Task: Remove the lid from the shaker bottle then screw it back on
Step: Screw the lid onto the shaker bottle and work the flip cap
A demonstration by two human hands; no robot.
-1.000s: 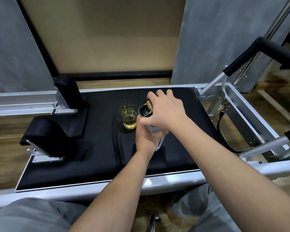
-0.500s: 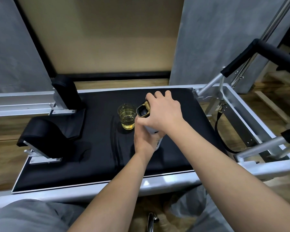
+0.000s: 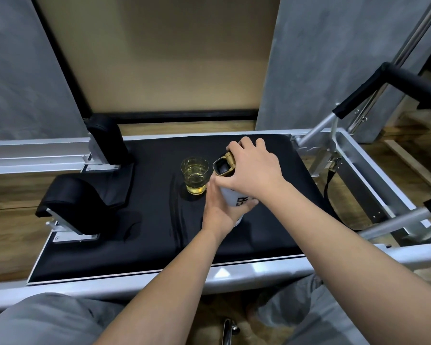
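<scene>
A white shaker bottle (image 3: pixel 237 200) with black lettering stands on the black padded platform (image 3: pixel 147 232), near its middle. My left hand (image 3: pixel 218 210) wraps around the bottle's body from the near side. On top sits a gold lid with a black spout cap (image 3: pixel 224 166). My right hand (image 3: pixel 253 170) covers the lid from above and the right, fingers curled around its rim. Most of the lid and the bottle's upper part are hidden under that hand.
A clear glass (image 3: pixel 195 178) holding yellow liquid stands just left of the bottle, almost touching my left hand. Black shoulder pads (image 3: pixel 82 202) sit at the platform's left. A silver metal frame (image 3: pixel 353 175) and a padded bar (image 3: pixel 396 78) rise on the right.
My right hand has turned a little on the lid, and more of the bottle's lettering shows below it. The bottle and the glass stay in place.
</scene>
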